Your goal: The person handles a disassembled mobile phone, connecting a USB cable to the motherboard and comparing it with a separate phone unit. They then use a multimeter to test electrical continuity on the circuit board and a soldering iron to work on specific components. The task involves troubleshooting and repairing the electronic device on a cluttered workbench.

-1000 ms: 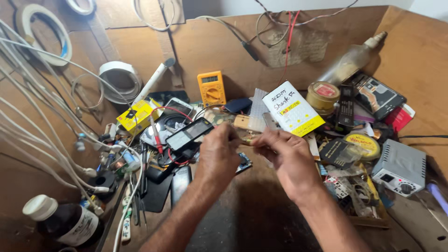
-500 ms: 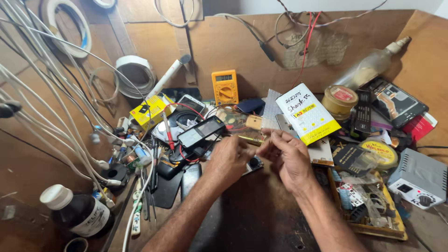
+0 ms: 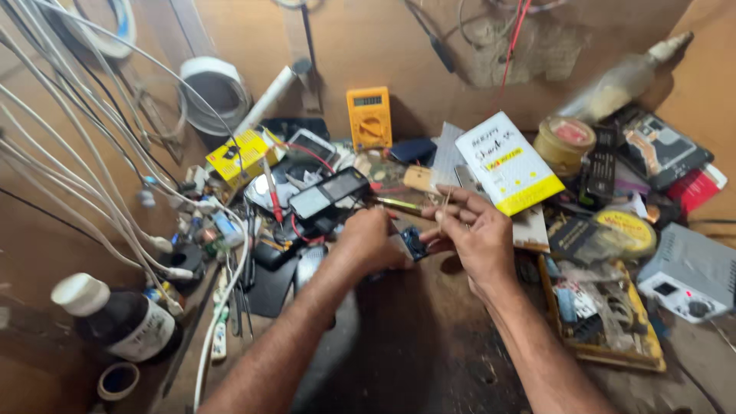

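small blue part [image 3: 415,244]: mostly hidden by fingers [image 3: 452,222] | bottle [image 3: 627,77]: blurred

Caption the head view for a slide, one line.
Both hands, left hand and right hand, pinch a small blue circuit board over a cluttered workbench near a yellow multimeter.

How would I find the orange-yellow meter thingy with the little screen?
Start at the brown wooden back wall behind the cluttered workbench. Look along its foot, just left of the middle, above the person's left hand. There the orange-yellow handheld meter stands leaning against the wall: it alone has a small grey screen on top and a round dial below, unlike the flat white and yellow box to its right.
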